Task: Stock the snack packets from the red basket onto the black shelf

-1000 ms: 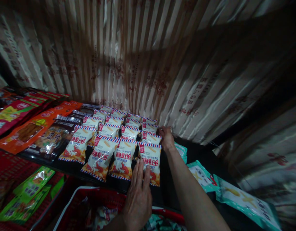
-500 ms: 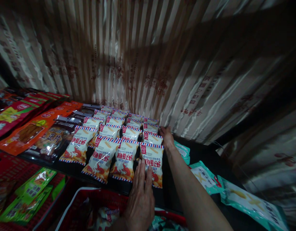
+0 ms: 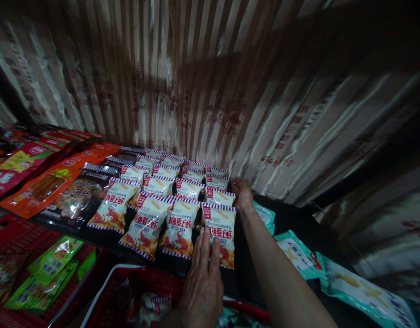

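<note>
White snack bags (image 3: 181, 225) with red lettering and striped ends lie in overlapping rows on a black tabletop (image 3: 246, 273). My left hand (image 3: 203, 278) has its fingers stretched out flat, the fingertips against the lower part of the front right bag (image 3: 221, 228). Beyond it, my right hand (image 3: 242, 193) is at the right side of the rear rows, next to the bags. Its fingers look extended and loose, partly turned away, and I see nothing held in them.
Left of the white bags lie dark brown bags (image 3: 71, 198), orange bags (image 3: 48, 182) and red bags (image 3: 22, 161). Teal bags (image 3: 367, 287) lie on the right. Red baskets (image 3: 164, 278) with packets stand below the front edge. A striped curtain (image 3: 196, 82) hangs behind.
The view has shifted slightly, so the bags appear a little further right. Both hands keep nearly the same places against the bags.
</note>
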A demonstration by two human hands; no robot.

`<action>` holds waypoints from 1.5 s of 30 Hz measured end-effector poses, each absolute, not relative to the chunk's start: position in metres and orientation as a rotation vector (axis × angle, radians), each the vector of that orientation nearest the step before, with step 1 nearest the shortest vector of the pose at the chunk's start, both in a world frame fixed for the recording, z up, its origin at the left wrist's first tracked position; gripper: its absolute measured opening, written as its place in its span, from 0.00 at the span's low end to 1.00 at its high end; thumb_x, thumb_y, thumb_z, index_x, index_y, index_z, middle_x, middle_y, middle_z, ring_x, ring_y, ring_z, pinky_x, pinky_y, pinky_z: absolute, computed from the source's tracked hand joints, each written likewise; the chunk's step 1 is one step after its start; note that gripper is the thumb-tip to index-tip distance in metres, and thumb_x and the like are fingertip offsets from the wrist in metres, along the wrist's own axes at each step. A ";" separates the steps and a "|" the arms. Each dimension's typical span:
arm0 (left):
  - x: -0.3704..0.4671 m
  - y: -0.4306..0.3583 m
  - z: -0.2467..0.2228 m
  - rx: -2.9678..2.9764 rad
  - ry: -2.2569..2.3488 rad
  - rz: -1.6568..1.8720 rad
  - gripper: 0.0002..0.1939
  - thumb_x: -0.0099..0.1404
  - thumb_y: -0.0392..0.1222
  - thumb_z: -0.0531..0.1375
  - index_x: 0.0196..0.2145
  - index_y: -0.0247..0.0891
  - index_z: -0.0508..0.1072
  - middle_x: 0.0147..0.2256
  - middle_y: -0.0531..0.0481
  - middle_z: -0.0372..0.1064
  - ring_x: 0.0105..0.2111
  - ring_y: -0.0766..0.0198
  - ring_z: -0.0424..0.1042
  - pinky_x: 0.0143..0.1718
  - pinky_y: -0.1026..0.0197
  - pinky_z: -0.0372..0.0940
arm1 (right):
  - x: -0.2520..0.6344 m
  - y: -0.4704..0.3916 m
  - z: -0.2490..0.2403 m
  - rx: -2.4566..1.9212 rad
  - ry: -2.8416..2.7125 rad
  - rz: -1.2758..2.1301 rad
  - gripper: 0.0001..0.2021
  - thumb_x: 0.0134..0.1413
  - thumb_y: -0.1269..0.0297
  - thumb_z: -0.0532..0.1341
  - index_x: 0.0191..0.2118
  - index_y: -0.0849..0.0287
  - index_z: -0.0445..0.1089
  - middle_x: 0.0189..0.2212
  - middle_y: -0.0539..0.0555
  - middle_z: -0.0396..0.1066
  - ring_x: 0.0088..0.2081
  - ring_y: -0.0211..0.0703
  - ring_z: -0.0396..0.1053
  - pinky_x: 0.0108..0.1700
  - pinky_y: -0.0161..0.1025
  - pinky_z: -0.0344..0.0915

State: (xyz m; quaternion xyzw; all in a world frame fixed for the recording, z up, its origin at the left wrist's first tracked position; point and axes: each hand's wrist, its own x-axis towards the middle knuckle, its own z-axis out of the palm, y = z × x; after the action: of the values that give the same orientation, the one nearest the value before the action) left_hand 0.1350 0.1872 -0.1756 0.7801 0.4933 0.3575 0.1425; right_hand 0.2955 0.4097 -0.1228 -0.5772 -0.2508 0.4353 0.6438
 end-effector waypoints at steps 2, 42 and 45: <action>0.134 0.187 -0.175 2.262 1.409 1.017 0.41 0.59 0.26 0.47 0.66 0.40 0.33 0.67 0.46 0.23 0.66 0.49 0.33 0.61 0.43 0.53 | 0.296 0.407 -0.118 -1.301 -0.575 0.960 0.25 0.60 0.46 0.42 0.48 0.56 0.67 0.42 0.57 0.73 0.45 0.44 0.71 0.50 0.49 0.66; 0.075 0.200 -0.164 2.422 1.558 1.216 0.36 0.57 0.27 0.50 0.63 0.34 0.48 0.66 0.39 0.40 0.66 0.47 0.34 0.60 0.35 0.44 | 0.167 0.397 -0.041 -1.753 -1.022 0.959 0.26 0.58 0.45 0.44 0.52 0.55 0.65 0.50 0.58 0.69 0.45 0.44 0.70 0.50 0.42 0.65; 0.076 0.200 -0.165 2.406 1.573 1.192 0.36 0.57 0.27 0.51 0.63 0.35 0.49 0.66 0.40 0.41 0.66 0.47 0.34 0.60 0.36 0.43 | 0.171 0.403 -0.046 -1.771 -1.099 0.923 0.29 0.58 0.43 0.42 0.56 0.56 0.61 0.53 0.60 0.66 0.48 0.47 0.69 0.50 0.45 0.65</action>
State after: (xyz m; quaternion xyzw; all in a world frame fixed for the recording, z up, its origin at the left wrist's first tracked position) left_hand 0.0756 0.2002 -0.1648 0.7731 0.5054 0.3829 0.0148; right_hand 0.1711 0.4033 -0.0460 -0.7058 -0.4379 0.3680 0.4178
